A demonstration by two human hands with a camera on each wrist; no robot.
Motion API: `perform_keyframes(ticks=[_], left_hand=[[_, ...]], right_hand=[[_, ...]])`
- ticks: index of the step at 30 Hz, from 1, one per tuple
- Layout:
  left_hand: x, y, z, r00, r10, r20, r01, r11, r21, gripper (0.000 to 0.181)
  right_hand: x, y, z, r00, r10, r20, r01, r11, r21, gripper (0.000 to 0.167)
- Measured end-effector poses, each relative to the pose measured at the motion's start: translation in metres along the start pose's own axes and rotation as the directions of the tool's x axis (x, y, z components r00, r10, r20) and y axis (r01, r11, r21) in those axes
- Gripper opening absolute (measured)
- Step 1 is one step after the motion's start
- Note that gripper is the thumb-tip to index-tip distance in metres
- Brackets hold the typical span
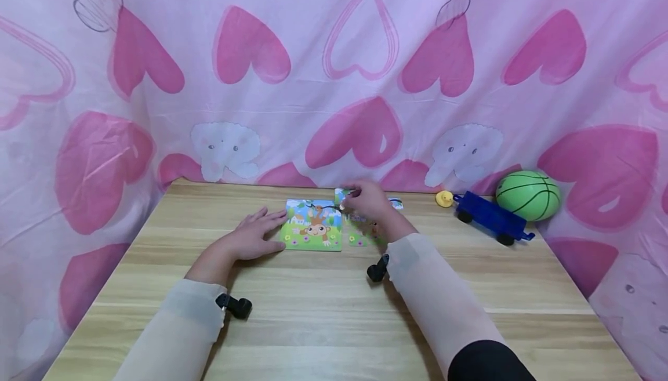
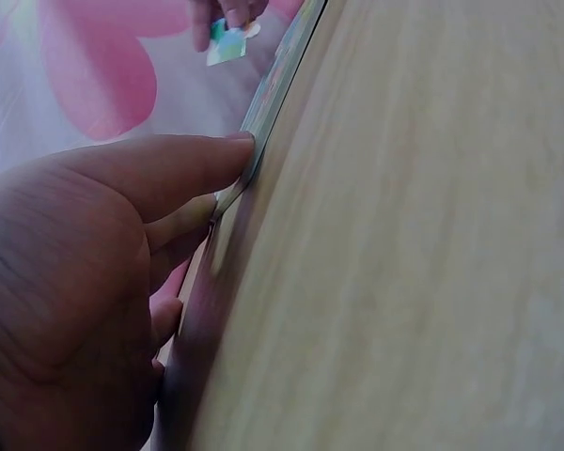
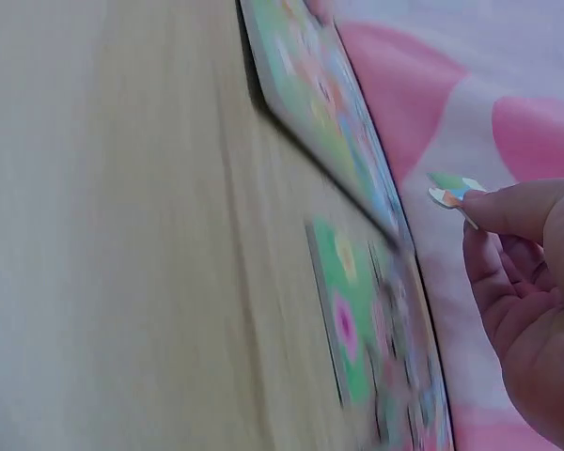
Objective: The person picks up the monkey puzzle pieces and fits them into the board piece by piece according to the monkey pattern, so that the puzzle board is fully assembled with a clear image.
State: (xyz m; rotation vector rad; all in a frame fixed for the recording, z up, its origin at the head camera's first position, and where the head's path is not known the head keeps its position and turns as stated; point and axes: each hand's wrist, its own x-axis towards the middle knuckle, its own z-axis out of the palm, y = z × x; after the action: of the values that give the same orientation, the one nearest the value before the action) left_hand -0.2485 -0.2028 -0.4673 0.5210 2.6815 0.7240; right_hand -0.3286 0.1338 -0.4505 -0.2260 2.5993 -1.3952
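A jigsaw board (image 1: 313,240) with a cartoon monkey on grass lies flat on the wooden table. My left hand (image 1: 254,236) rests at the board's left side, thumb and fingers fairly straight and touching its edge. To the right, my right hand (image 1: 369,204) is raised above the table and pinches a small puzzle piece (image 3: 459,193) between thumb and finger. Several loose puzzle pieces (image 1: 358,240) lie beside the board, partly hidden under the right hand and wrist. One loose piece with a pink flower (image 3: 343,319) shows in the right wrist view.
At the back right stand a small yellow duck (image 1: 444,199), a blue toy wagon (image 1: 490,217) and a green ball (image 1: 528,195). A pink heart-patterned curtain (image 1: 360,131) hangs along the table's back edge. The wooden tabletop (image 1: 308,311) stretches out in front of the board.
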Motion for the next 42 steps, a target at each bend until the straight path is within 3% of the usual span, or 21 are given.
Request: perform_keyframes(ticks=[7, 12, 16, 20, 27, 32, 42], left_hand=[[-0.003, -0.004, 0.000, 1.000, 0.016, -0.008, -0.016, 1.000, 0.010, 0.080], [-0.002, -0.006, 0.003, 1.000, 0.017, -0.004, -0.017, 1.000, 0.004, 0.080], [0.001, -0.003, 0.002, 1.000, 0.016, 0.003, -0.016, 1.000, 0.013, 0.080], [0.007, 0.005, -0.005, 1.000, 0.003, 0.028, -0.005, 0.998, 0.060, 0.079], [0.017, 0.023, -0.016, 0.998, -0.029, 0.058, 0.022, 0.993, 0.119, 0.074], [0.014, 0.026, -0.017, 0.999, -0.036, 0.036, 0.031, 0.990, 0.136, 0.074], [0.009, 0.023, -0.013, 0.996, -0.072, 0.051, 0.063, 0.986, 0.152, 0.086]], right_hand=[[0.001, -0.026, 0.039, 0.996, -0.015, 0.086, 0.009, 0.998, 0.067, 0.047], [0.007, -0.037, 0.068, 0.991, -0.067, 0.113, 0.064, 0.998, 0.029, 0.044], [0.013, -0.044, 0.083, 0.990, -0.064, 0.122, 0.065, 0.998, 0.001, 0.044], [0.018, -0.049, 0.089, 0.993, -0.048, 0.108, 0.059, 0.993, -0.106, 0.045], [0.024, -0.049, 0.091, 0.985, -0.068, 0.156, 0.111, 0.951, -0.289, 0.048], [0.025, -0.045, 0.092, 0.972, -0.102, 0.214, 0.173, 0.923, -0.344, 0.043], [0.022, -0.043, 0.091, 0.964, -0.089, 0.249, 0.173, 0.923, -0.343, 0.051]])
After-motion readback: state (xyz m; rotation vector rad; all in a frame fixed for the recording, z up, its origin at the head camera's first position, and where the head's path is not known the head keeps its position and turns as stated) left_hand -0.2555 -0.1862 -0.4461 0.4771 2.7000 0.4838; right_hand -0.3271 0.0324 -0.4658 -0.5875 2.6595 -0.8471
